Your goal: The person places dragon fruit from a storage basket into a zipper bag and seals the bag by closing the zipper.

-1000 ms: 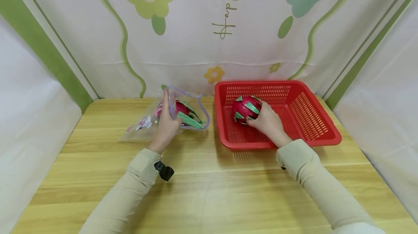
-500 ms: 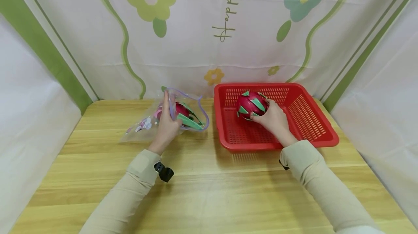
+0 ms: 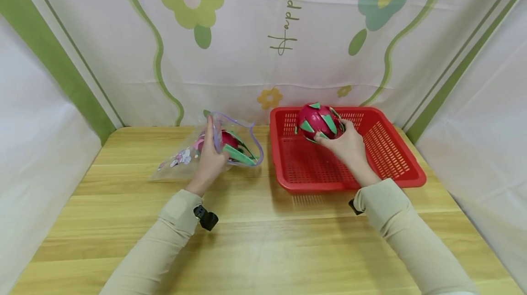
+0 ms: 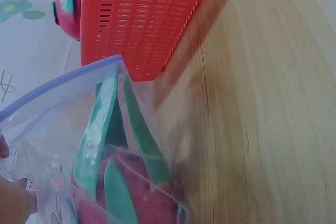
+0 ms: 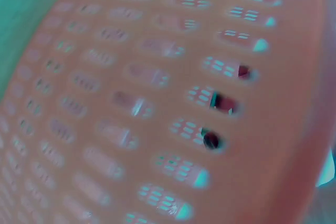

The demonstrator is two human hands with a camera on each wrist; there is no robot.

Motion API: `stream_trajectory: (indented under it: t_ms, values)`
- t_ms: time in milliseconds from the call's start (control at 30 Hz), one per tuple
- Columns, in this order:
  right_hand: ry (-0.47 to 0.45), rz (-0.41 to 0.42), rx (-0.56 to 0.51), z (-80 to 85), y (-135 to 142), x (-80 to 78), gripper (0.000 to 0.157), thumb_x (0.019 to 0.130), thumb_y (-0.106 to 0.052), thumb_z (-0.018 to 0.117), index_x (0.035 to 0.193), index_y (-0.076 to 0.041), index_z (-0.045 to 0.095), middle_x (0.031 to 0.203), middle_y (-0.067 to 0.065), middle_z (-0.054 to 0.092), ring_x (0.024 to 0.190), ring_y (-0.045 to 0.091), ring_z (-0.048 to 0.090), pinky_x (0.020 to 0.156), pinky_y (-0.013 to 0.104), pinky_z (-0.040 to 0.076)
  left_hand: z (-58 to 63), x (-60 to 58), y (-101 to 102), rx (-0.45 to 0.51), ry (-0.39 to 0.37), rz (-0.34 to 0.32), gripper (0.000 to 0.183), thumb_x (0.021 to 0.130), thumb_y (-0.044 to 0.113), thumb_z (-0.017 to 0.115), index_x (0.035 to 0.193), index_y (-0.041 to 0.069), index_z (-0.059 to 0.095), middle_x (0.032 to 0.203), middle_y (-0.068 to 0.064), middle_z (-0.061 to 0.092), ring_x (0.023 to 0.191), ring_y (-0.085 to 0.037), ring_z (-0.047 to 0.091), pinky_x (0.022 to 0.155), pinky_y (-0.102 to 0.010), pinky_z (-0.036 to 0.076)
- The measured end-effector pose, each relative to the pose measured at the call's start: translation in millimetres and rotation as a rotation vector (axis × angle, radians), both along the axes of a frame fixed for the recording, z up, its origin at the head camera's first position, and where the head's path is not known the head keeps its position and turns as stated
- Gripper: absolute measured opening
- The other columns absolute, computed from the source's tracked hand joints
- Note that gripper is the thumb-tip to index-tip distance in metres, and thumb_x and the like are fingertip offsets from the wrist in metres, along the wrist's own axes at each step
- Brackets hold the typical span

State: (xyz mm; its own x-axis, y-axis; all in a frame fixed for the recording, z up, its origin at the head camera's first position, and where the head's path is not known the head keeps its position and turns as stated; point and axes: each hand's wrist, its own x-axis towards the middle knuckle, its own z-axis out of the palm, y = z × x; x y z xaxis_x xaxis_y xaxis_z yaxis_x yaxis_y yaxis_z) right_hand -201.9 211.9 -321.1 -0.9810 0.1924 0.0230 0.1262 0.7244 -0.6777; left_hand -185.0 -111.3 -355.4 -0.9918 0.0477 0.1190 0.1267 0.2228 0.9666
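In the head view my left hand (image 3: 211,160) holds the mouth of a clear zip bag (image 3: 177,169) with a purple zip edge and printed cartoon figures. A pink dragon fruit (image 3: 229,139) with long green leaves lies inside the bag; the left wrist view shows its leaves (image 4: 94,135) pointing at the opening. My right hand (image 3: 347,148) grips a second dragon fruit (image 3: 314,120), round with short green scales, held up within the back left part of the red basket (image 3: 350,184). From the left wrist, that fruit (image 4: 68,11) shows partly behind the basket wall (image 4: 142,24).
The slotted basket stands right of the bag on a wooden table (image 3: 247,249). Behind rises a white curtain (image 3: 239,57) printed with flowers, and more cloth hangs at both sides. The right wrist view is filled by the basket's blurred slotted wall (image 5: 252,166).
My right hand has lifted the dragon fruit up from the basket floor and slightly to the right. My left hand and the bag have stayed nearly still.
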Motion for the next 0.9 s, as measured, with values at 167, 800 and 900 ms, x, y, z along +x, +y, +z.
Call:
stream_trajectory:
  t_ms: [167, 800, 900]
  values:
    - [0.026, 0.010, -0.069, 7.7, -5, 2.6, 0.093, 0.076, -0.048, 0.074, 0.147, -0.006, 0.029, 0.145, 0.019, 0.044, 0.126, 0.038, 0.048, 0.100, 0.054, 0.047, 1.0, 0.6, 0, -0.008, 0.006, -0.002, 0.108, 0.074, -0.015, 0.044, 0.152, 0.032, -0.013, 0.162, 0.004, -0.007, 0.150, -0.020, 0.000, 0.110, -0.047, 0.039]
    - [0.093, 0.210, -0.179, 17.5, -56, 14.1, 0.083, 0.073, -0.037, 0.080, 0.140, -0.011, 0.039, 0.138, 0.013, 0.051, 0.119, 0.030, 0.054, 0.096, 0.047, 0.051, -0.6, -0.2, -1, 0.076, 0.043, -0.074, 0.103, 0.076, -0.018, 0.039, 0.153, 0.025, -0.015, 0.163, 0.001, -0.003, 0.151, -0.019, 0.002, 0.122, -0.045, 0.013]
    - [0.098, 0.251, -0.185, 16.8, -66, 17.7, 0.082, 0.072, -0.033, 0.081, 0.139, -0.011, 0.040, 0.137, 0.012, 0.053, 0.118, 0.030, 0.055, 0.096, 0.046, 0.051, -2.3, 0.1, -2, 0.071, 0.054, -0.087, 0.103, 0.076, -0.018, 0.039, 0.152, 0.025, -0.015, 0.163, 0.000, -0.004, 0.151, -0.020, 0.002, 0.122, -0.045, 0.013]
